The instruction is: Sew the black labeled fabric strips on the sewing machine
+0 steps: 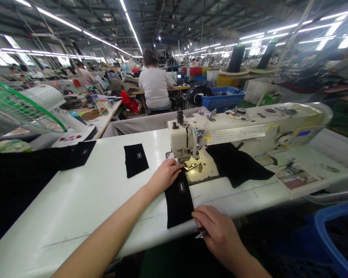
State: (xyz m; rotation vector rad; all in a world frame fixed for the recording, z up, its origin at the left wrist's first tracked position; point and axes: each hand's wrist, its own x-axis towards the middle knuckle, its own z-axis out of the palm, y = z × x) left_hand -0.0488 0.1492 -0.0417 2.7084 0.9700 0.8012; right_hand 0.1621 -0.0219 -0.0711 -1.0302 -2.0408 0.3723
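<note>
A black fabric piece [178, 206] with a small dark label [181, 187] lies lengthwise on the white sewing table [104, 200], its far end at the needle area of the sewing machine [181, 135]. Beside the presser foot, my left hand [165, 175] has its fingers closed on that far end. My right hand [217, 229] pinches the near right corner at the table's front edge. A small metal tool [201, 234], its kind unclear, pokes out from under the right fingers. Left of the machine lies another labelled black piece [135, 160].
More black cloth [237, 164] lies under the machine arm, beside a small parts tray [298, 179]. Dark fabric [20, 173] covers the table's left end, near a green fan [23, 104]. A blue basket [336, 231] stands at lower right. A person in white [154, 87] sits ahead.
</note>
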